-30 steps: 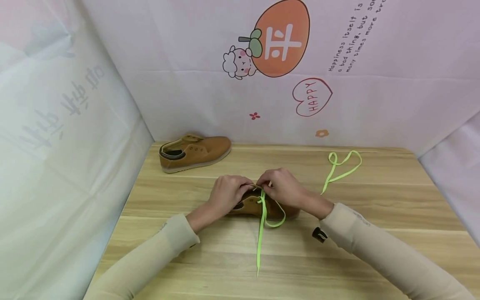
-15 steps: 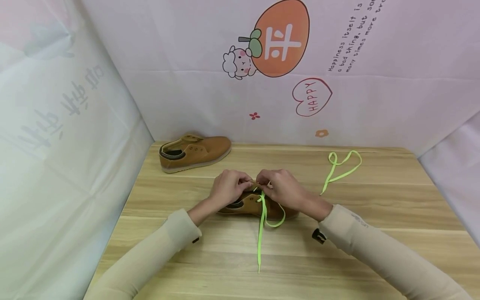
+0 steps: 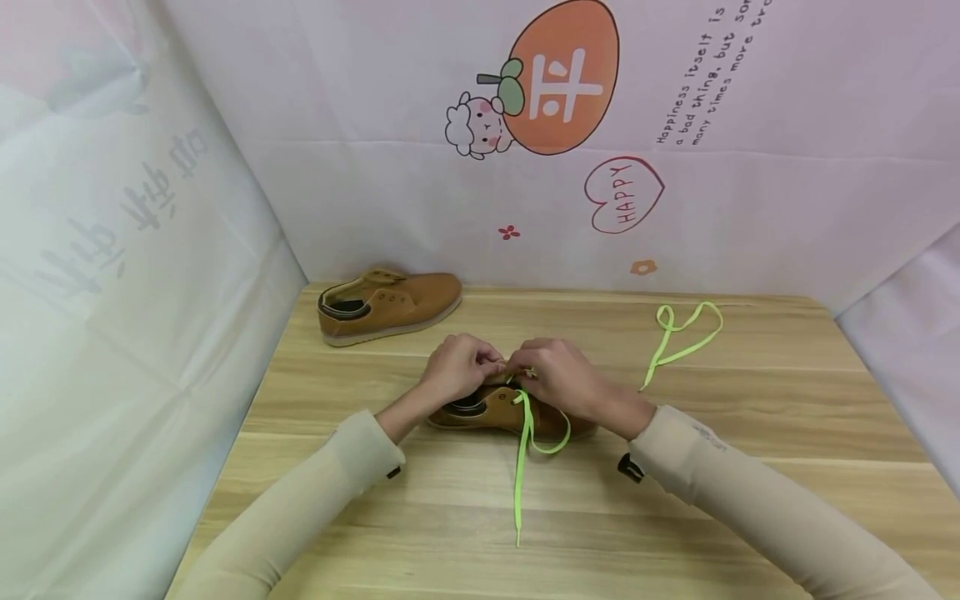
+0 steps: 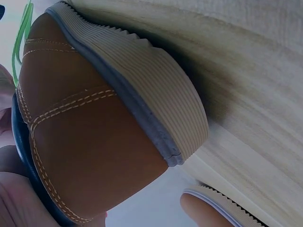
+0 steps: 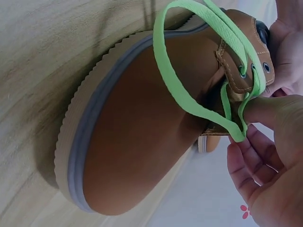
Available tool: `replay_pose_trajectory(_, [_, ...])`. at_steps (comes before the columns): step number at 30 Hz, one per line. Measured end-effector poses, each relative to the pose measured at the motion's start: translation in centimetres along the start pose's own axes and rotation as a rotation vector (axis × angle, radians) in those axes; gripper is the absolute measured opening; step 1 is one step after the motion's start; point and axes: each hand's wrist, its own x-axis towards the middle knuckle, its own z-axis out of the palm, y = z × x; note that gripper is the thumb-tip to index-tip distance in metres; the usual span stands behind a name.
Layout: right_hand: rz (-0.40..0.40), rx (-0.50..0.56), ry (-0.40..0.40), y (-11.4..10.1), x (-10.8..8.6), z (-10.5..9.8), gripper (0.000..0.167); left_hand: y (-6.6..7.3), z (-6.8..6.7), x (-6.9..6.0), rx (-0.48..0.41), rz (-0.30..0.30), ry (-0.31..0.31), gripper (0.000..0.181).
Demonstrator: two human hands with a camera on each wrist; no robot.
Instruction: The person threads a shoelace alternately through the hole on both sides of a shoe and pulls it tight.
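A smooth brown shoe (image 3: pixel 501 411), its neon-green lace (image 3: pixel 521 475) trailing toward the person, sits mid-tabletop (image 3: pixel 420 525), toe to the right; the left hand (image 3: pixel 457 367) pinches the shoe's far upper edge, while the right hand (image 3: pixel 558 375) pinches the lace near the opening; the left wrist view reveals double heel stitching (image 4: pixel 73 105) and a finely ridged sole (image 4: pixel 151 80), details the head view does not show.

Printed white walls (image 3: pixel 375 192) (faintly creased) border a wood-grain tabletop (image 3: pixel 420 517).
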Motion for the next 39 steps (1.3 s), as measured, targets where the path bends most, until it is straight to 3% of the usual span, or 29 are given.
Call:
replay_pose_trajectory(18, [0.008,0.019,0.01,0.2,-0.2,0.7,0.014,-0.1,0.0,0.0,-0.037,-0.026,-0.006,0.007])
replay_pose_trajectory(39, [0.159,0.193,0.08,0.3,-1.5,1.1,0.008,-0.1,0.0,-0.2,-0.024,-0.005,-0.001,0.01])
